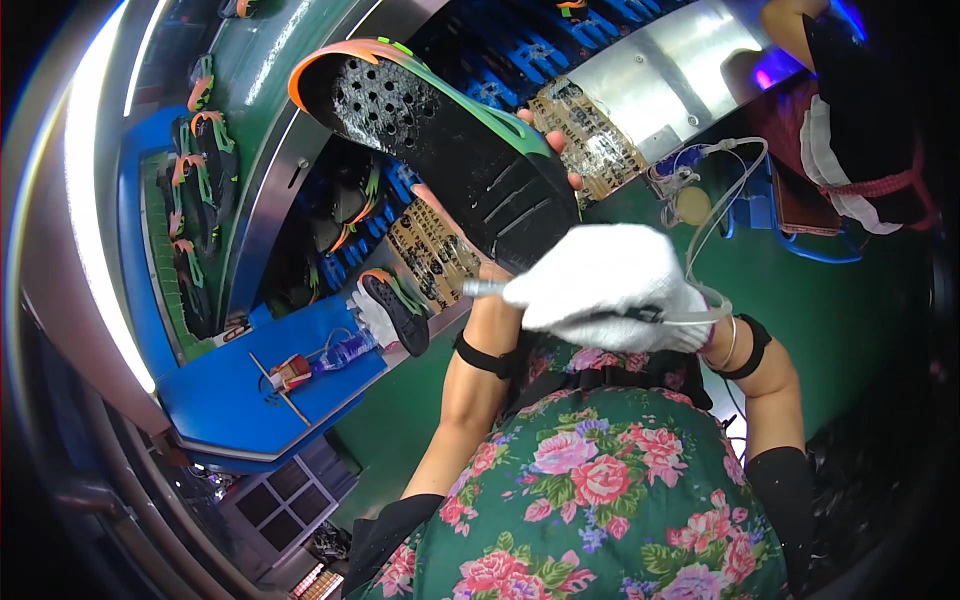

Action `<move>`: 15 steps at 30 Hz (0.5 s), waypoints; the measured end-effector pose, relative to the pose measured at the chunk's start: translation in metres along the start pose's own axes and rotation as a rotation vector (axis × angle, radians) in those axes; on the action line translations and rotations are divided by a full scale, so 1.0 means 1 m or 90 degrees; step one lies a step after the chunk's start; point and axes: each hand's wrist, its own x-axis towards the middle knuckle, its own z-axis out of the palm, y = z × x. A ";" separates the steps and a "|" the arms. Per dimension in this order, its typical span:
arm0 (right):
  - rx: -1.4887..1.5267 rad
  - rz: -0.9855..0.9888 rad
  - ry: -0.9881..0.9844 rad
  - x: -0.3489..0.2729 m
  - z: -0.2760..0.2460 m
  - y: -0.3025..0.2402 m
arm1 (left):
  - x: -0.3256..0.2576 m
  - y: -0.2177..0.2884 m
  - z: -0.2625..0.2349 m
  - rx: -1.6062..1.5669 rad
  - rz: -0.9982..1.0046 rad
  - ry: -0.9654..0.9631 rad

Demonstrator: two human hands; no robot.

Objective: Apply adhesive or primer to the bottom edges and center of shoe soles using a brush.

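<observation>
My left hand (555, 142) supports a long black shoe sole (440, 130) from beneath, its fingertips curled over the right edge. The sole has orange and green sidewalls, round holes at its far end and several slits nearer me. A wet-looking shine covers the holed part. In a white knitted glove, my right hand (605, 285) is closed around a slim tool, mostly hidden by the glove. Its metal tip (485, 288) points left, just below the sole's near end. A clear tube (705, 317) runs from the glove's right side.
On the left, a blue table (225, 395) carries a plastic bottle (345, 350), a red container with a stick (292, 372) and another sole (395, 312). Several shoe parts (210, 160) lie on a green conveyor behind. Cardboard (585, 140) and blue racks stand ahead; another person sits at upper right.
</observation>
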 end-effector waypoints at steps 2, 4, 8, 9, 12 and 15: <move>-0.142 0.019 0.069 0.000 0.000 -0.001 | -0.001 0.007 0.002 -0.001 -0.086 0.027; -0.293 -0.065 -0.015 -0.001 0.000 -0.003 | -0.004 0.013 0.002 0.021 -0.066 0.089; -0.117 -0.015 -0.053 -0.001 -0.001 -0.003 | -0.006 0.019 -0.003 -0.022 -0.131 -0.001; -0.101 -0.009 -0.025 -0.001 -0.003 -0.002 | -0.009 0.021 -0.003 -0.021 -0.123 0.024; -0.146 0.037 0.045 -0.003 0.000 -0.002 | -0.014 0.025 -0.001 0.044 -0.125 0.023; -0.200 -0.036 -0.105 -0.006 0.004 -0.004 | -0.011 0.029 -0.003 0.012 -0.146 0.005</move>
